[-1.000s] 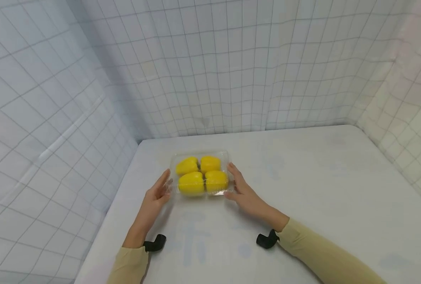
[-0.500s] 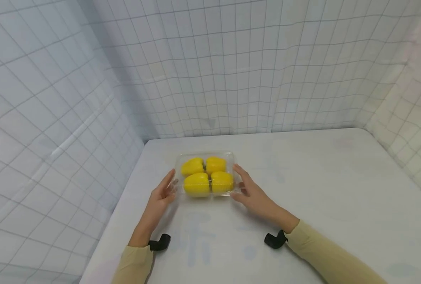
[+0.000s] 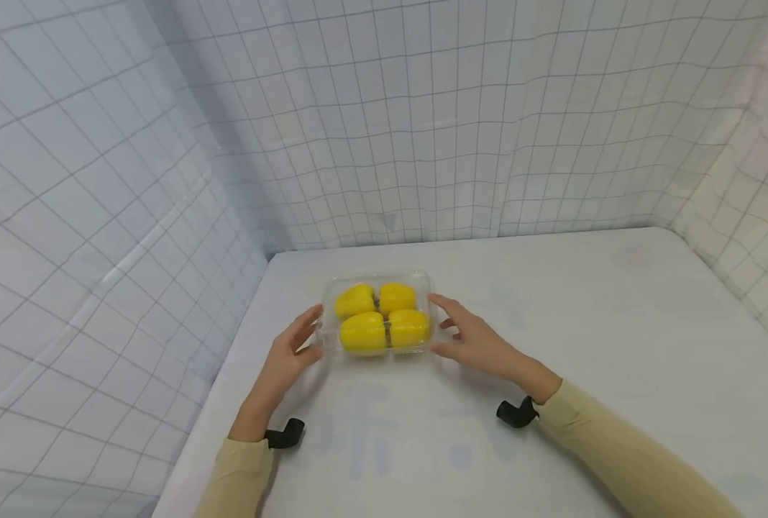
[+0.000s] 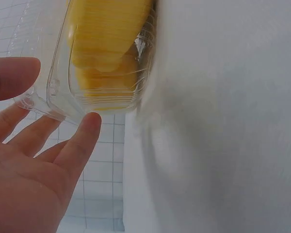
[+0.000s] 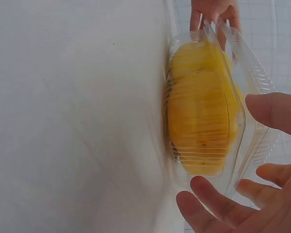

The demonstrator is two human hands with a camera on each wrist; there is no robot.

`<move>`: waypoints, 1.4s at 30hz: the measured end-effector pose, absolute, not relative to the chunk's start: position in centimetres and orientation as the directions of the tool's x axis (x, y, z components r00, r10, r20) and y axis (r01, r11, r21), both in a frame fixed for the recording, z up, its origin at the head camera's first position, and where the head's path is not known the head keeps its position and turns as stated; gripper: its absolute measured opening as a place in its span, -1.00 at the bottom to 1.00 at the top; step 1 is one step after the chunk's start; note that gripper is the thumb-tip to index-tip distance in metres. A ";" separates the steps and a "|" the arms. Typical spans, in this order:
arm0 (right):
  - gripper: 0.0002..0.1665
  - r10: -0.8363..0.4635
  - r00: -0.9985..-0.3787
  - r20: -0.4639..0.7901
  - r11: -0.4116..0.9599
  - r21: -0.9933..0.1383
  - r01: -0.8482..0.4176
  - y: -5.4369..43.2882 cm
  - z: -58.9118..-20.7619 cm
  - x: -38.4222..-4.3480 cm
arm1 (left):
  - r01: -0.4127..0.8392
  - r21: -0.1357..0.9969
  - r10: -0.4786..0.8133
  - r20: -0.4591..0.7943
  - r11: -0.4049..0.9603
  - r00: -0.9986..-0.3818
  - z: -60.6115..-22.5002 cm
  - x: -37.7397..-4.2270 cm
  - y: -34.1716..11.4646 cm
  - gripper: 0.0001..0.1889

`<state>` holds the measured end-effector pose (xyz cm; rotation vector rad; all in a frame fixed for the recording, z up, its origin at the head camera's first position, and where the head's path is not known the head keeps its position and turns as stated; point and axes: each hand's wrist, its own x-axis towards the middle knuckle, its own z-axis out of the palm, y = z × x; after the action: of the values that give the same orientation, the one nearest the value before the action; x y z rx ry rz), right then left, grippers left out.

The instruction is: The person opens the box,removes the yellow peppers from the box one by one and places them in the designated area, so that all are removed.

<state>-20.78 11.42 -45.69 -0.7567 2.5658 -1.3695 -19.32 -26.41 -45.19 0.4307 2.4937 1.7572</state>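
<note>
A clear plastic clamshell box (image 3: 379,275) lies on the white table with several yellow bell peppers (image 3: 362,333) inside. Seen from the right wrist, its lid (image 5: 254,70) stands slightly ajar from the base. My left hand (image 3: 283,363) is at the box's left side, thumb and fingers spread about the lid's corner, fingertips right at the plastic. At the right side, my right hand (image 3: 477,345) has its fingers spread and relaxed, the fingertips close beside the rim. The peppers' undersides are hidden by the box.
The white table (image 3: 584,324) extends around the box. Grid-patterned curtains hang behind it (image 3: 436,144) and along both sides. Black curved mounts (image 3: 285,434) are worn on both wrists, below the sleeve cuffs.
My right hand has drawn slightly away from the box, its fingers spreading. The left hand stays at the left side with a small finger shift. The head view has shifted a little.
</note>
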 end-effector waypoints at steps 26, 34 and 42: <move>-0.06 -0.501 -0.842 0.201 0.400 -0.809 -0.431 11.8 -44.9 -22.1 | 0.296 0.925 0.247 0.237 0.238 -0.940 -44.1 -20.6 -26.6 -0.36; -0.06 -0.481 -0.842 0.245 0.400 -0.793 -0.459 11.7 -44.6 -22.7 | 0.323 0.920 0.228 0.272 0.224 -0.935 -43.5 -21.2 -26.4 -0.38; -0.06 -0.456 -0.846 0.276 0.402 -0.784 -0.472 11.8 -44.4 -23.6 | 0.329 0.924 0.192 0.292 0.196 -0.937 -42.9 -22.5 -26.1 -0.39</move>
<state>-23.61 11.77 -44.44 -0.8759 2.6451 -1.4882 -22.45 -26.09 -42.88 0.5500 2.5137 1.9908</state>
